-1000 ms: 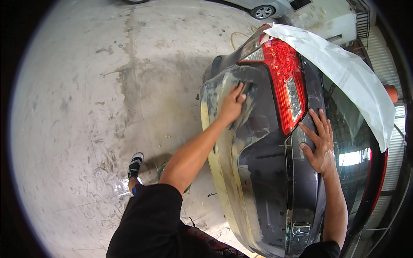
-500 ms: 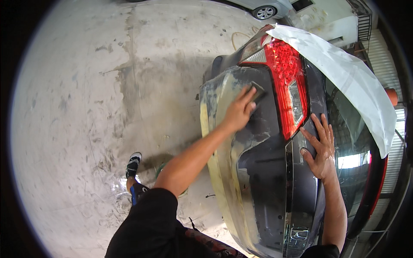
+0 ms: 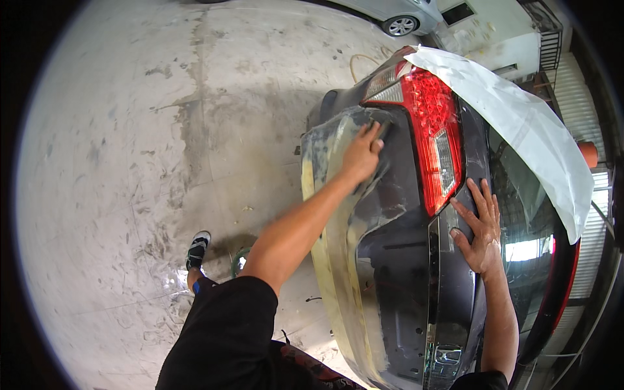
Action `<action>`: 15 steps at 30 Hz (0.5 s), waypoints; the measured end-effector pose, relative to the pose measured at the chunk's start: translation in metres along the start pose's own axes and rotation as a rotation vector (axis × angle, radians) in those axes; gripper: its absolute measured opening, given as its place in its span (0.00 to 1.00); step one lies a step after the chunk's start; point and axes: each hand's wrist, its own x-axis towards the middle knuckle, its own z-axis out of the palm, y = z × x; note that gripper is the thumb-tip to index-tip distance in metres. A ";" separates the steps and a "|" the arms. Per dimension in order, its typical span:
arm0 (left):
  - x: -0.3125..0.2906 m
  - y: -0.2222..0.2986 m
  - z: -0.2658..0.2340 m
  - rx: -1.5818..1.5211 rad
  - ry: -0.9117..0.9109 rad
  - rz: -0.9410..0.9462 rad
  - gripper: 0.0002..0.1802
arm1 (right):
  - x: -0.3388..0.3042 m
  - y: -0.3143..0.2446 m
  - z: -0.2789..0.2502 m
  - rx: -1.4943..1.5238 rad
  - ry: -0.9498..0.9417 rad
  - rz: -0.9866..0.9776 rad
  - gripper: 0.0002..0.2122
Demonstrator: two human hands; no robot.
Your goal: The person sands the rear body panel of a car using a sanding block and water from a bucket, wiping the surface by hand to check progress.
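The rear bumper (image 3: 327, 201) of a dark car is patched with yellowish and grey filler and dull scuffed areas. My left hand (image 3: 361, 156) is pressed on its upper corner below the tail light, fingers closed on a dark sanding pad (image 3: 386, 129). Most of the pad is hidden by the fingers, and it blends with the dark paint. My right hand (image 3: 481, 235) lies flat with fingers spread on the trunk lid (image 3: 458, 273), close to the lower end of the red tail light (image 3: 429, 143). It holds nothing.
A white sheet (image 3: 513, 110) covers part of the car's side and rear window (image 3: 526, 221). A silver car (image 3: 406, 14) is parked beyond. A hose (image 3: 364, 62) lies on the stained concrete floor (image 3: 130, 169). My foot (image 3: 198, 249) stands at the left, beside a round greenish object (image 3: 239, 260).
My left hand has slid slightly left and down along the bumper with the pad. My right hand stays flat on the trunk lid. The view has shifted a little.
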 end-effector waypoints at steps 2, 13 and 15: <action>-0.036 0.011 0.020 0.027 -0.006 0.186 0.26 | -0.005 0.004 0.001 -0.006 -0.018 0.033 0.26; -0.030 0.002 0.023 0.090 0.052 0.033 0.26 | -0.005 0.003 0.000 -0.025 0.004 0.010 0.25; -0.039 -0.001 0.024 0.064 0.073 0.096 0.26 | -0.008 0.007 0.001 -0.030 0.006 -0.006 0.24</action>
